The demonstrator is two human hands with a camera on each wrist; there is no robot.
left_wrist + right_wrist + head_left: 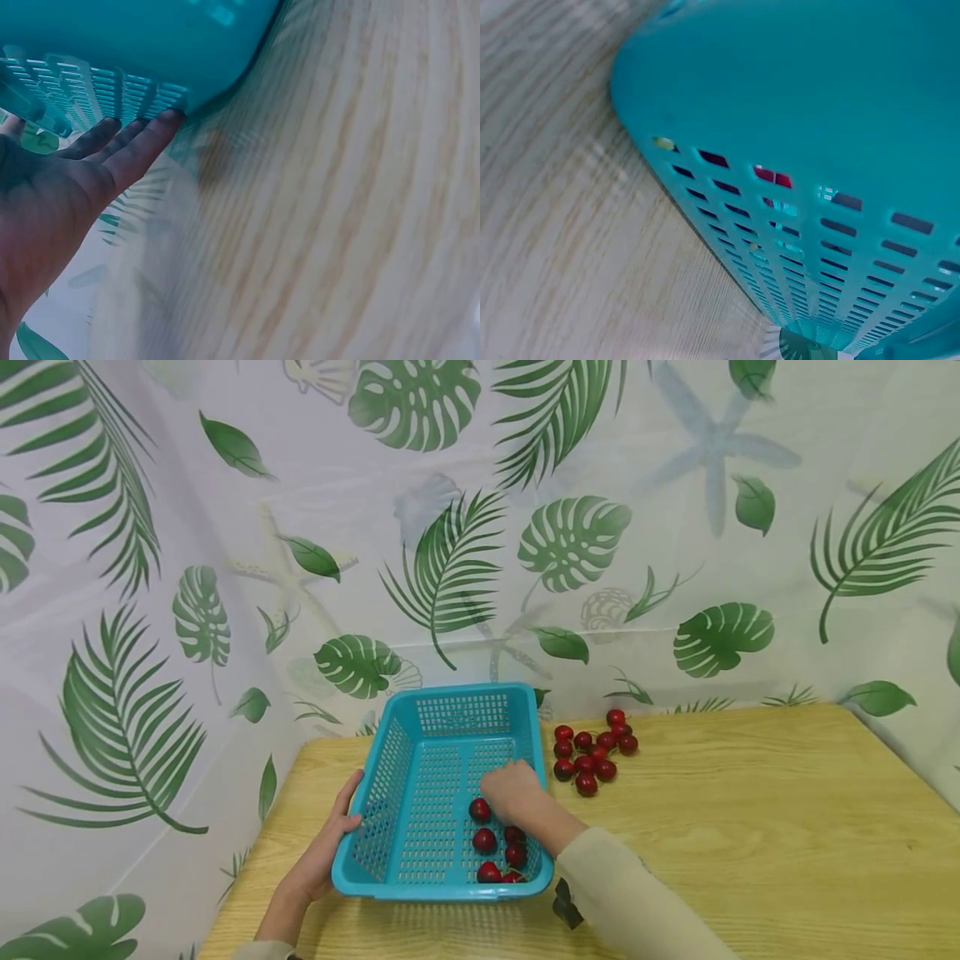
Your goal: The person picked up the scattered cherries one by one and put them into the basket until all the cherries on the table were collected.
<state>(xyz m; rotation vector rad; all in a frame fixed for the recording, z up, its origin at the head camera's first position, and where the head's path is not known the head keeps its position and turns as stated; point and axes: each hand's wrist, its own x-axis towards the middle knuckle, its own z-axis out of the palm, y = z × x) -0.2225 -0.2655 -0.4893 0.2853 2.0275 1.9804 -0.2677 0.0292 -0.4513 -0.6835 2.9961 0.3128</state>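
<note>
White covering: one kind, smooth and sheet-like, is seen beyond both hands, printed with green leaves and pale starfish.
Table: one, wood-grained and yellowish, is spread beneath both hands.
Basket: one, of blue plastic, rectangular with rounded corners and slotted walls, is placed between the hands.
Left hand: one, laid with fingers straight against the basket's outer wall, thumb at the rim.
Right hand: one, lowered inside the basket's right side; its fingertips are hidden, so whether anything is gripped cannot be told.
Loose cherries: about twelve, glossy, dark red and round, are clustered on the table right of the right hand.
Basket cherries: six visible, gathered just nearer than the right hand.
</note>
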